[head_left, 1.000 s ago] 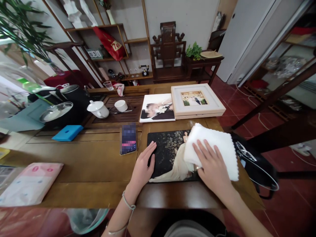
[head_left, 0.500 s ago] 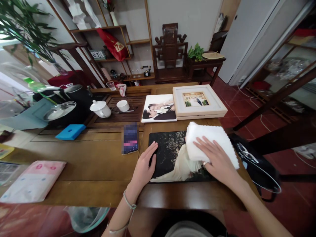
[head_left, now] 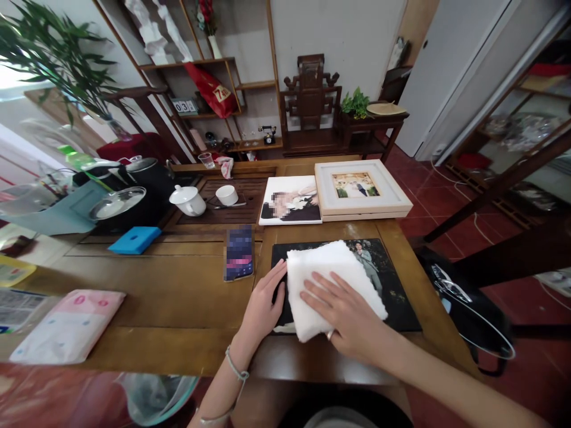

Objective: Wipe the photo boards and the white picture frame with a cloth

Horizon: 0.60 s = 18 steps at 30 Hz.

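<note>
We are in a sitting room with a tea table point(head_left: 178, 291): we see a slatted tray point(head_left: 251, 189), teapot point(head_left: 187, 201), cup point(head_left: 227, 195), carved chair point(head_left: 311, 98), shelves point(head_left: 256, 85) of ornaments point(head_left: 149, 35), a plant point(head_left: 354, 105) and red tiles point(head_left: 422, 189); the blurred rack point(head_left: 533, 81) at right is perhaps storage.

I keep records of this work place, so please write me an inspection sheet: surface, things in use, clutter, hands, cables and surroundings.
Surface: brown wooden table.
Things in use: white cloth lies over part of a dark photo.
Clutter: phone, blue block and pink-and-white packet to the left; lidded white pot and white cup farther back; framed picture beyond the photo.
Hands: left hand has its fingers over the photo's left edge; right hand is spread on the cloth.
Cables: white cable on the floor at right.
Surroundings: wooden chair and shelves behind the table; black bag at its right.
</note>
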{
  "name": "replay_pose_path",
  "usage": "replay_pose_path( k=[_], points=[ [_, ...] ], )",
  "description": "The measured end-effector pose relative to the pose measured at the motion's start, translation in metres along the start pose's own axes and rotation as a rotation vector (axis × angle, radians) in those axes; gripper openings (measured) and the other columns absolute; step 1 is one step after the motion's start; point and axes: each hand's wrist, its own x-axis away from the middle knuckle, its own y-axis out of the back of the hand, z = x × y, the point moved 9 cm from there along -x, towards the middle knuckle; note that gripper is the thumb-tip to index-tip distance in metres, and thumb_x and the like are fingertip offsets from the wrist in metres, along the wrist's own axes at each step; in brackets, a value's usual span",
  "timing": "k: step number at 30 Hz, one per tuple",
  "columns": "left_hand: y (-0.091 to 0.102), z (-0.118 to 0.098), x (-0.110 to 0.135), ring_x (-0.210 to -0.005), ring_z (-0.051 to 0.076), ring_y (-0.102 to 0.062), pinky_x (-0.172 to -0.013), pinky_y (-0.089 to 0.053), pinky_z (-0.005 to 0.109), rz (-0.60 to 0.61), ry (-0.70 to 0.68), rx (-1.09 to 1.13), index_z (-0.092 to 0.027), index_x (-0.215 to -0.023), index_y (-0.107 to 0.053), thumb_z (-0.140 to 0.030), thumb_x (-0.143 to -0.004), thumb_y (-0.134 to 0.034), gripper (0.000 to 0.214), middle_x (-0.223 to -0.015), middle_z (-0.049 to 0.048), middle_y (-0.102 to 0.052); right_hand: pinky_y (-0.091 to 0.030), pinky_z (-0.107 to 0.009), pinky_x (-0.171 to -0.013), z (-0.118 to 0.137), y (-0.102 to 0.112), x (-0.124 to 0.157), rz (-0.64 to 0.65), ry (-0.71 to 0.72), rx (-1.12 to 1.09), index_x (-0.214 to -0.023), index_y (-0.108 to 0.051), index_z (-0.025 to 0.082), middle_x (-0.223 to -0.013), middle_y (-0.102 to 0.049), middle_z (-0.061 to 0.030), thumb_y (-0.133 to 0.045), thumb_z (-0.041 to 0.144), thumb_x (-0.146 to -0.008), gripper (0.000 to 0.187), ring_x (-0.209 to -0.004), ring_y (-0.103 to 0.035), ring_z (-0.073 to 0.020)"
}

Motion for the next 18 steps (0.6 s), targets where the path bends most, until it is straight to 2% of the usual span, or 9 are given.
replay_pose_path(
  k=[2,5,7,9,11,15,18],
  points=[
    [0.0,0.0,0.0,-0.138,0.024,-0.048,-0.115,-0.042,0.047,-0.004,-0.001,0.002,-0.021,-0.138,-0.055,-0.017,-0.097,-0.043,0.043,-0.145,0.0108,-0.056,-0.022,-0.047,-0.121,-0.012,0.007,0.004,-0.018,-0.075,-0.046,-0.145,-0.048,0.016,-0.151,-0.047,-0.0075,-0.049,0.009,-0.069,0.077,-0.145,-0.033,-0.0219],
    [0.0,0.0,0.0,-0.139,0.024,-0.048,-0.116,-0.041,0.048,-0.011,0.0,0.0,-0.022,-0.138,-0.055,-0.017,-0.097,-0.044,0.043,-0.145,0.0106,-0.056,-0.031,-0.048,-0.117,-0.047,0.024,0.002,-0.053,-0.211,-0.039,-0.141,-0.053,0.011,-0.147,-0.051,-0.0132,-0.047,0.014,-0.079,0.062,-0.138,-0.044,-0.0257],
    [-0.001,0.0,0.001,-0.139,0.024,-0.048,-0.116,-0.041,0.049,-0.01,0.0,-0.003,-0.021,-0.138,-0.055,-0.017,-0.098,-0.044,0.042,-0.145,0.011,-0.055,-0.034,-0.048,-0.114,-0.065,0.034,-0.009,-0.068,-0.247,-0.023,-0.136,-0.057,0.01,-0.145,-0.053,-0.0153,-0.047,0.018,-0.084,0.054,-0.135,-0.048,-0.0291],
    [-0.001,0.0,0.0,-0.138,0.024,-0.048,-0.115,-0.041,0.049,-0.01,-0.001,-0.003,-0.02,-0.137,-0.056,-0.017,-0.098,-0.043,0.042,-0.145,0.0116,-0.055,-0.037,-0.046,-0.112,-0.073,0.039,-0.028,-0.069,-0.239,-0.023,-0.132,-0.061,0.01,-0.141,-0.058,-0.0154,-0.047,0.022,-0.088,0.048,-0.131,-0.051,-0.0298],
    [-0.001,0.0,0.0,-0.137,0.025,-0.05,-0.114,-0.043,0.049,-0.015,0.001,-0.003,-0.02,-0.136,-0.057,-0.018,-0.098,-0.043,0.041,-0.144,0.0121,-0.056,-0.04,-0.044,-0.109,-0.069,0.04,-0.054,-0.062,-0.2,-0.029,-0.128,-0.064,0.012,-0.136,-0.061,-0.0152,-0.048,0.026,-0.091,0.043,-0.128,-0.054,-0.0301],
    [0.001,0.003,0.0,-0.129,0.027,-0.058,-0.11,-0.047,0.049,-0.034,0.024,-0.013,-0.021,-0.133,-0.06,-0.02,-0.097,-0.045,0.039,-0.138,0.0118,-0.061,-0.044,-0.039,-0.101,-0.045,0.032,-0.107,-0.018,-0.095,-0.045,-0.121,-0.067,0.015,-0.128,-0.067,-0.014,-0.052,0.029,-0.09,0.037,-0.122,-0.058,-0.0295],
    [0.001,0.004,-0.001,-0.128,0.027,-0.059,-0.108,-0.049,0.048,-0.038,0.032,-0.021,-0.022,-0.131,-0.061,-0.02,-0.097,-0.045,0.038,-0.135,0.0115,-0.064,-0.044,-0.037,-0.098,-0.032,0.026,-0.129,0.001,-0.057,-0.047,-0.12,-0.067,0.017,-0.126,-0.068,-0.0128,-0.053,0.025,-0.088,0.035,-0.118,-0.06,-0.0279]
  ],
)
